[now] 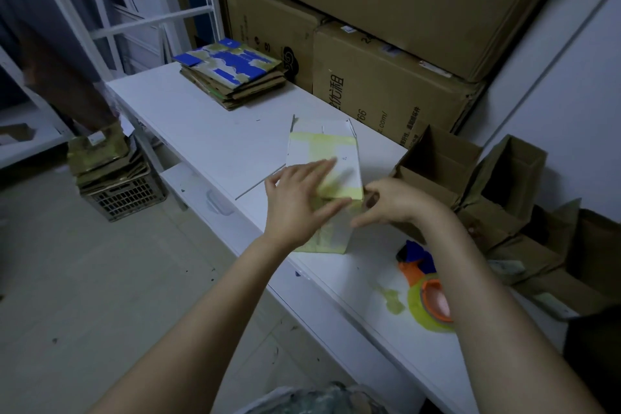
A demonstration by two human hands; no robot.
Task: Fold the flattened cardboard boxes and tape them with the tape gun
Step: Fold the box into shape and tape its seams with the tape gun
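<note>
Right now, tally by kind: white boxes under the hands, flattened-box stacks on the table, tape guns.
white box: 1
stack of flattened boxes: 1
tape gun: 1
Total: 3

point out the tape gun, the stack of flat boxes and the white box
tape gun [424, 291], head view, orange hub of its roll
stack of flat boxes [232, 74], head view, blue and gold top sheet
white box [342, 161], head view, top face right of the tape strip
</note>
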